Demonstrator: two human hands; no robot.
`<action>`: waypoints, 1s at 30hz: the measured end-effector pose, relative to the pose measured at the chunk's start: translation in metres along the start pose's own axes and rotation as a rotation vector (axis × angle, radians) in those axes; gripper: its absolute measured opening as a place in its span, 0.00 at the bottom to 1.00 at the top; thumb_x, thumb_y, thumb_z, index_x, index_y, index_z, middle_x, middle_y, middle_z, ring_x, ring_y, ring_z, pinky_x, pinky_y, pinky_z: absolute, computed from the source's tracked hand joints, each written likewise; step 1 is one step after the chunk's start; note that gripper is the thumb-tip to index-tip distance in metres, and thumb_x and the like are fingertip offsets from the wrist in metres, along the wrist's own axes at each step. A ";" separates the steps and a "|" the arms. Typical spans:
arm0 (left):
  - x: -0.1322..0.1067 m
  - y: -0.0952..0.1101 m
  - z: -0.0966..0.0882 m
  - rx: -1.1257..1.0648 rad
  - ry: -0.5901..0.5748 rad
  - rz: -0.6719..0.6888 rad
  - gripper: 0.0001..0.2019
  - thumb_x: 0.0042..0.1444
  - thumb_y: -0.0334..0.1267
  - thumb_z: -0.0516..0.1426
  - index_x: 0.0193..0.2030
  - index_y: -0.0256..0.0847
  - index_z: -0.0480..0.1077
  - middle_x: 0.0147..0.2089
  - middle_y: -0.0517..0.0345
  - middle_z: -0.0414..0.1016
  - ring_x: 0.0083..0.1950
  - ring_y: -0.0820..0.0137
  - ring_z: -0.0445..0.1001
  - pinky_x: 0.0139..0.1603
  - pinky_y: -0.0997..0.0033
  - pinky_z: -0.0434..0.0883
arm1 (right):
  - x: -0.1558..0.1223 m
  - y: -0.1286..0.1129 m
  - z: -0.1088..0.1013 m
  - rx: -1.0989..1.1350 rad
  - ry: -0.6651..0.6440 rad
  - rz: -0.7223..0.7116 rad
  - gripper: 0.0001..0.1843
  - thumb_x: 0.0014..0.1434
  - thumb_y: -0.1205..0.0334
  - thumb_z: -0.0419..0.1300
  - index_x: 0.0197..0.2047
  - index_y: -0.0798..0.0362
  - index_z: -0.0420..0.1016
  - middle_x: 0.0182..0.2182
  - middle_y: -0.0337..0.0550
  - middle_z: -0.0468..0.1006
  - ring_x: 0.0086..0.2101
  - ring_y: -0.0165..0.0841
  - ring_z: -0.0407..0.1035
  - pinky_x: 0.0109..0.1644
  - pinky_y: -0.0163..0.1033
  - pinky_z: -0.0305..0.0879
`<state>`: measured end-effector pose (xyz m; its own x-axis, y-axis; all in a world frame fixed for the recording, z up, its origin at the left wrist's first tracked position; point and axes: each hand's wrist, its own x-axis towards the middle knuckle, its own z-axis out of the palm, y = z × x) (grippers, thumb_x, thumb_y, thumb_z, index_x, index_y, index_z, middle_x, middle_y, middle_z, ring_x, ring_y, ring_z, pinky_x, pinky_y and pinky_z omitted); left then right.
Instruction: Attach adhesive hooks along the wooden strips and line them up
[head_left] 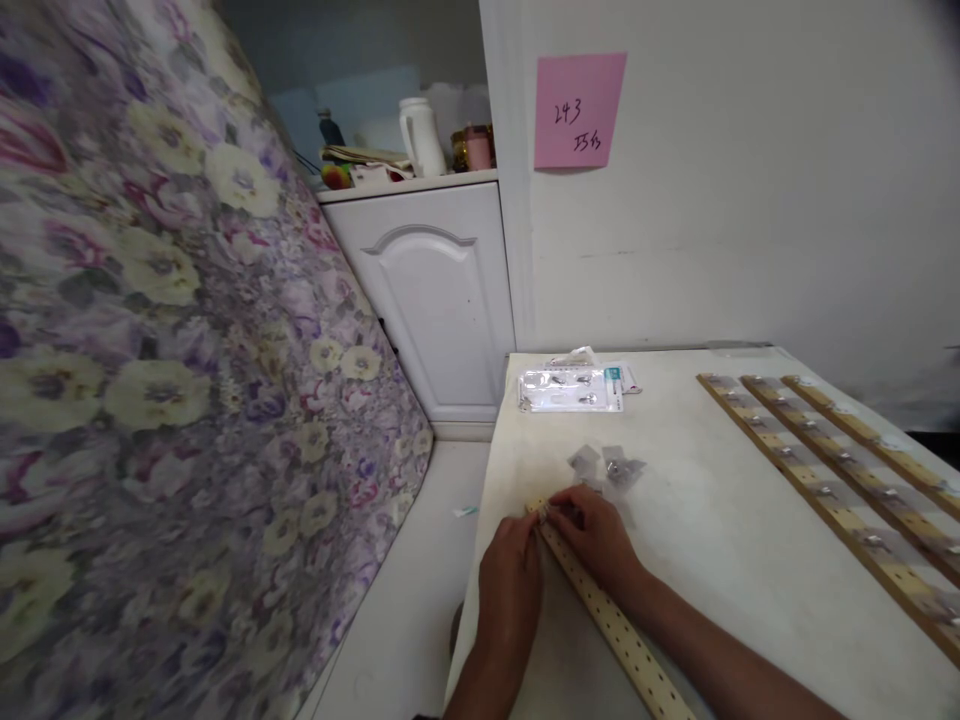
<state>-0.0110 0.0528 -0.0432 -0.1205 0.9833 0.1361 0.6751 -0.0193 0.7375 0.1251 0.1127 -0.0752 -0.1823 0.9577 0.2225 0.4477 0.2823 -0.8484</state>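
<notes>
A narrow, pale wooden strip [615,635], drilled with rows of small round dark holes, lies aslant on the smooth off-white counter [675,440], its far end close to the left edge. At that end the right hand [596,525] pinches a small shiny piece [544,512] between thumb and fingertips; its exact shape is too small to tell. The left hand [511,575], fingers curled, touches the strip's tip from the other side; whether it grips wood or piece, I cannot tell. Just beyond lie crumpled, translucent grey packets [619,468]. Near the far left corner, flat clear-plastic packs [574,390] with a glossy sheen overlap. Along the right side, three long wooden bars [847,522] run roughly parallel, carrying filmy packets with glinting metallic bits.
</notes>
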 end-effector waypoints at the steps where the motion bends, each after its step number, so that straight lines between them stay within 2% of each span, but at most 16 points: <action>1: 0.000 0.000 0.000 -0.001 0.000 0.001 0.17 0.59 0.31 0.46 0.48 0.42 0.72 0.43 0.53 0.75 0.45 0.67 0.73 0.48 0.66 0.69 | 0.000 0.000 0.000 -0.002 -0.001 0.004 0.07 0.54 0.61 0.58 0.36 0.52 0.75 0.32 0.42 0.77 0.32 0.35 0.70 0.38 0.40 0.66; 18: 0.011 -0.008 -0.001 0.012 -0.014 0.028 0.16 0.56 0.28 0.46 0.42 0.41 0.74 0.40 0.53 0.76 0.44 0.67 0.73 0.47 0.67 0.68 | 0.000 -0.004 -0.001 -0.042 -0.009 0.031 0.07 0.53 0.61 0.59 0.35 0.53 0.76 0.31 0.43 0.77 0.33 0.35 0.70 0.38 0.40 0.66; 30: 0.007 0.001 -0.003 0.031 -0.013 0.000 0.15 0.59 0.33 0.46 0.46 0.42 0.71 0.45 0.52 0.74 0.47 0.65 0.72 0.49 0.65 0.67 | -0.006 -0.002 -0.004 -0.023 0.002 -0.024 0.11 0.57 0.60 0.54 0.42 0.53 0.71 0.34 0.44 0.76 0.33 0.36 0.70 0.38 0.40 0.66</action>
<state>-0.0135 0.0590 -0.0398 -0.1117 0.9856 0.1272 0.6975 -0.0134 0.7165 0.1285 0.1065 -0.0732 -0.1912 0.9508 0.2437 0.4630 0.3063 -0.8317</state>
